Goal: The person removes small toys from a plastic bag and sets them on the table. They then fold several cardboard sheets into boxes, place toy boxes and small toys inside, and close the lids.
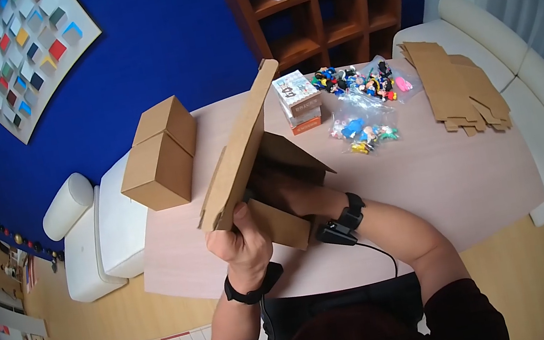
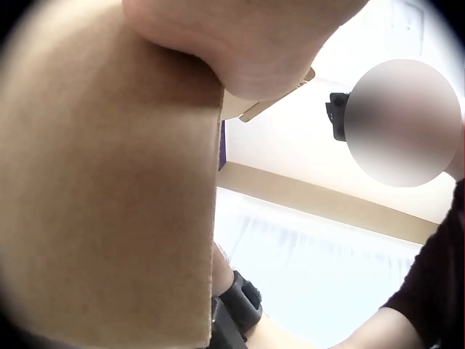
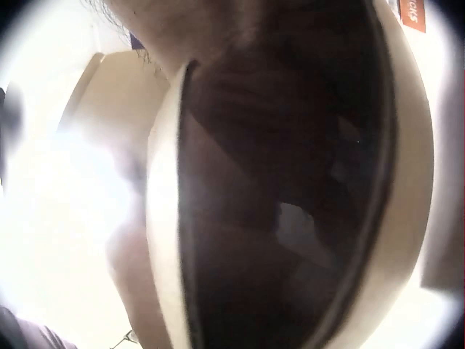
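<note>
An unsealed brown cardboard box is held up tilted above the near part of the table, its flaps standing out. At its lower left corner my left hand grips the cardboard, thumb against the edge. My right hand reaches into the box's open side, and its fingers are lost in the dark inside. The right wrist view shows the hand passing between two flaps into the shadowed interior. In the left wrist view a broad flap fills the left side, below the left palm.
Two closed cardboard boxes stand on the left of the table. Small printed boxes are stacked at the back, beside bags of toy figures. Flattened cardboard lies at the right. A cable hangs from the right wrist.
</note>
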`<state>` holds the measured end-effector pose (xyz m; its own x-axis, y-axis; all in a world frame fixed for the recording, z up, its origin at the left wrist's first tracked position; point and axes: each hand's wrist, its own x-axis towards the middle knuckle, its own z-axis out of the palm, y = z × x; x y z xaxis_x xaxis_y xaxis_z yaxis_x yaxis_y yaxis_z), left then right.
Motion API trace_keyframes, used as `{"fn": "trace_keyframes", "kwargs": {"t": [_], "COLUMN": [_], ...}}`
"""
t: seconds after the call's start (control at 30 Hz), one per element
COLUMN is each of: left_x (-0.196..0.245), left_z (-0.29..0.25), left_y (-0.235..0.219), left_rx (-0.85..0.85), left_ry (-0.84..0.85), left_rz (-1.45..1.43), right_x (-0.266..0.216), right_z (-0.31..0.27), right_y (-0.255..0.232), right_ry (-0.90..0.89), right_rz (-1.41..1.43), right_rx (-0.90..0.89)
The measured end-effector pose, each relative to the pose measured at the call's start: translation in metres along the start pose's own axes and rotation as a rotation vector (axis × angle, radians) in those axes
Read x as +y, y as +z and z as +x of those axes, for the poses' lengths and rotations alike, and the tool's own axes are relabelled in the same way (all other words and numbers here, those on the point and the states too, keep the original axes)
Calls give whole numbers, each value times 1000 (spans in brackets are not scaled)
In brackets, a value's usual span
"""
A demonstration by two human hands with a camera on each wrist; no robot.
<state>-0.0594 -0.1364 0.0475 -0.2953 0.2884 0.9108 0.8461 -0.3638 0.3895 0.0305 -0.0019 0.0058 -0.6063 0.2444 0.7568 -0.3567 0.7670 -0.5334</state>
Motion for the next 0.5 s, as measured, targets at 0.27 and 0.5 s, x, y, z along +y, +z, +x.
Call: {"fn": "trace_keyframes", "kwargs": {"t": [0.27,0.5], "left_x": [-20,-50], "left_z": [9,19], "left_y": [-24,-44], "left_rx": [112,244], "left_ry": [-436,-677], "left_rz": [-66,-230], "right_x": [-56,4], "right_z": [36,85], "right_y": [-30,-131], "right_ry": [523,530], "right_rz": [-328,-316], "right_rx": [75,552]}}
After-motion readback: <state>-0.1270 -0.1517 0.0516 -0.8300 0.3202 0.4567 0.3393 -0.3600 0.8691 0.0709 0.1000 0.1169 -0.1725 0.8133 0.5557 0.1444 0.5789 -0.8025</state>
